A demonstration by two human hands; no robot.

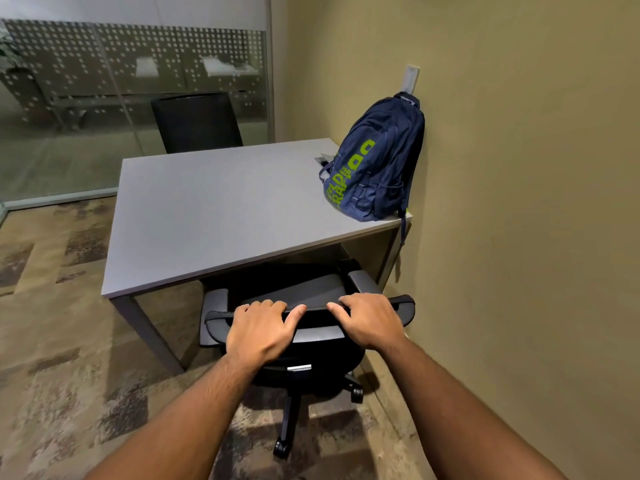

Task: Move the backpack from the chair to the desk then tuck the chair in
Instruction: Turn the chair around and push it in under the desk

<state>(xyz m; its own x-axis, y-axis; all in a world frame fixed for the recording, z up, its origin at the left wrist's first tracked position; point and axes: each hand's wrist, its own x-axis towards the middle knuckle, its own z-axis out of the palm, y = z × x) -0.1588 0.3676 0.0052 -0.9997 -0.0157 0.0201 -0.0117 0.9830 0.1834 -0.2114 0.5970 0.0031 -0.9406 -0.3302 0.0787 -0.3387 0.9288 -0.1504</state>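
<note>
A navy backpack (375, 161) with green lettering stands upright on the grey desk (207, 209), at its far right corner, leaning against the wall. A black office chair (311, 372) on castors stands at the desk's near edge, its seat partly under the desktop. My left hand (263, 329) and my right hand (367, 320) both grip the top edge of the chair's backrest, fingers curled over it, side by side.
An olive wall (519, 202) runs close along the right of the desk and chair. A second black chair (197, 123) stands behind the desk. A glass partition (104, 98) closes the back. Patterned carpet (62, 341) spreads to the left.
</note>
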